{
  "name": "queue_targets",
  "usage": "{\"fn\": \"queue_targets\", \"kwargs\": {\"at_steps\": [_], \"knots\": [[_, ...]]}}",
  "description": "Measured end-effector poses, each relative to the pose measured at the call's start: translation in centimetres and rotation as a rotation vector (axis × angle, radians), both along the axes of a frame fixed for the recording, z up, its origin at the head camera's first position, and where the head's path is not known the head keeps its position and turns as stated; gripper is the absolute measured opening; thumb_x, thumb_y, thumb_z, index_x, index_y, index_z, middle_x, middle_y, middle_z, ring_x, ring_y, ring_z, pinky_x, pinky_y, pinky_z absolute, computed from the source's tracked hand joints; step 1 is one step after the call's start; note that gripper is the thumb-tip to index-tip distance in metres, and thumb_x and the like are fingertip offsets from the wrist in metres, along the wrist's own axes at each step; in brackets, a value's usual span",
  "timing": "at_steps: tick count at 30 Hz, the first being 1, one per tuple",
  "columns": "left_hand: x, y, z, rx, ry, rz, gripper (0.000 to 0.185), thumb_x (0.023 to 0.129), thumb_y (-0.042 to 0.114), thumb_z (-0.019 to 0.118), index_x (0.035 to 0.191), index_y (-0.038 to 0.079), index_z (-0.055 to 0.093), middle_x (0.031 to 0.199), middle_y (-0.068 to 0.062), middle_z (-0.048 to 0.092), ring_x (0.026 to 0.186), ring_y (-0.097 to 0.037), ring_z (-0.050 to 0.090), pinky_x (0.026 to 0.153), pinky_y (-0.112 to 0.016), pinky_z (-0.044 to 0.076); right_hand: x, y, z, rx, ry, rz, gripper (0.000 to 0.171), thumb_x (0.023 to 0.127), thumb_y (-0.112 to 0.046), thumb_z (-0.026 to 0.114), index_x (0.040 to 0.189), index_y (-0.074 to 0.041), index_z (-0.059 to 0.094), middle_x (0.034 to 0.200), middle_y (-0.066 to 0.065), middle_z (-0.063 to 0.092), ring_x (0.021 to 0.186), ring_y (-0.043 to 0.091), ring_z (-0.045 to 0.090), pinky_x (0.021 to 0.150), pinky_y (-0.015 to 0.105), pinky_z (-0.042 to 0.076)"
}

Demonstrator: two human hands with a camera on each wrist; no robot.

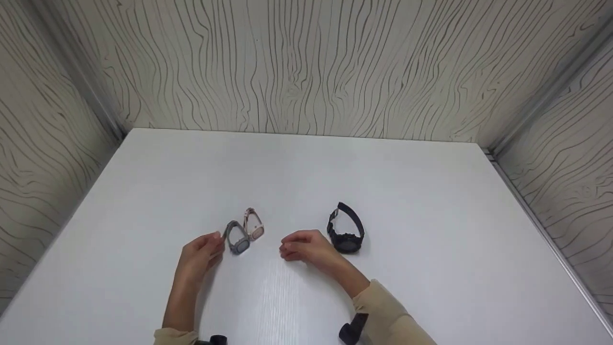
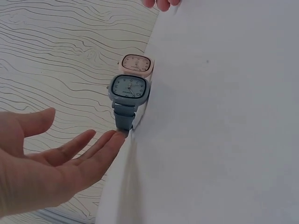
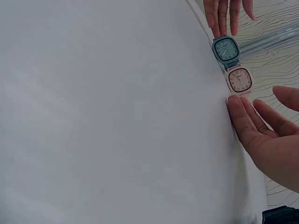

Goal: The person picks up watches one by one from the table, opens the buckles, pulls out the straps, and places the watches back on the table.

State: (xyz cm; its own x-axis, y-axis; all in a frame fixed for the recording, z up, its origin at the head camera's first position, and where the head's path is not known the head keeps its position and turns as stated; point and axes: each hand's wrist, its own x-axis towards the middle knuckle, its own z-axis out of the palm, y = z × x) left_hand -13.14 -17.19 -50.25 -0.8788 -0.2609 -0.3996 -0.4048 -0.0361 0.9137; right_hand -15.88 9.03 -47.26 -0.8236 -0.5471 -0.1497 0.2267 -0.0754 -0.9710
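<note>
Fingers (image 2: pixel 105 156) of a left hand (image 1: pixel 198 256), extended with the thumb held apart, appear to touch the strap of a gray watch (image 1: pixel 243 246) standing on its side on a white table (image 1: pixel 440 220). A pink watch (image 1: pixel 257 232) stands just beside it, in the way between it and a right hand (image 1: pixel 310 250), whose fingers are lightly bent, thumb apart. Just past that hand, on the right, sits a black watch (image 1: pixel 347 243), strap looped. Wood-grain walls (image 1: pixel 297 67) enclose the table; tan sleeves (image 1: pixel 390 311) reach the near edge. Numerals ring the gray and pink dials, their small lettering too fine to read; the black dial is illegible.
</note>
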Motion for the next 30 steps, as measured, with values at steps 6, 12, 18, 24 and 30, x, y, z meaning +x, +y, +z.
{"fn": "queue_targets", "kwargs": {"at_steps": [6, 12, 18, 24, 30], "knots": [[0.2, 0.2, 0.6, -0.006, -0.016, -0.008, 0.043, 0.094, 0.032, 0.051, 0.124, 0.0, 0.049, 0.121, -0.018, 0.054, 0.113, -0.028, 0.051, 0.093, -0.035, 0.044, 0.0, -1.2, 0.0, 0.008, -0.018, 0.005, 0.029, 0.087, 0.004, 0.055, 0.106, 0.023, 0.049, 0.096, 0.026, 0.063, 0.084, 0.023, 0.064, 0.083, 0.039, 0.05], [1.0, 0.8, 2.5, -0.015, -0.02, -0.013, 0.043, 0.094, 0.03, 0.051, 0.123, -0.001, 0.049, 0.12, -0.019, 0.054, 0.113, -0.028, 0.051, 0.093, -0.034, 0.044, 0.3, -2.6, 0.2, 0.025, -0.016, 0.007, 0.026, 0.086, 0.004, 0.055, 0.105, 0.021, 0.053, 0.097, 0.025, 0.063, 0.085, 0.025, 0.064, 0.082, 0.038, 0.05], [2.0, 1.5, 5.3, -0.009, -0.032, -0.024, 0.042, 0.096, 0.025, 0.047, 0.124, -0.006, 0.047, 0.121, -0.023, 0.052, 0.114, -0.031, 0.049, 0.096, -0.035, 0.041, 0.5, -3.8, 0.3, 0.046, 0.001, 0.009, 0.024, 0.086, 0.004, 0.056, 0.106, 0.018, 0.056, 0.101, 0.025, 0.062, 0.089, 0.026, 0.063, 0.081, 0.035, 0.051], [2.0, 1.5, 5.2, -0.012, -0.028, -0.038, 0.044, 0.096, 0.025, 0.046, 0.125, -0.008, 0.045, 0.122, -0.024, 0.051, 0.116, -0.033, 0.048, 0.098, -0.038, 0.039, 0.8, -4.6, 0.5, 0.095, 0.016, 0.005, 0.024, 0.086, 0.004, 0.057, 0.108, 0.012, 0.058, 0.105, 0.023, 0.061, 0.092, 0.027, 0.062, 0.081, 0.033, 0.051], [1.3, 1.2, 3.0, -0.075, 0.001, -0.036, 0.043, 0.096, 0.029, 0.047, 0.122, -0.005, 0.05, 0.117, -0.02, 0.055, 0.111, -0.028, 0.053, 0.093, -0.034, 0.043, 0.9, -5.1, 0.4, 0.111, 0.018, 0.017, 0.028, 0.087, 0.004, 0.055, 0.114, 0.01, 0.056, 0.112, 0.02, 0.059, 0.098, 0.029, 0.06, 0.082, 0.032, 0.05]]}}
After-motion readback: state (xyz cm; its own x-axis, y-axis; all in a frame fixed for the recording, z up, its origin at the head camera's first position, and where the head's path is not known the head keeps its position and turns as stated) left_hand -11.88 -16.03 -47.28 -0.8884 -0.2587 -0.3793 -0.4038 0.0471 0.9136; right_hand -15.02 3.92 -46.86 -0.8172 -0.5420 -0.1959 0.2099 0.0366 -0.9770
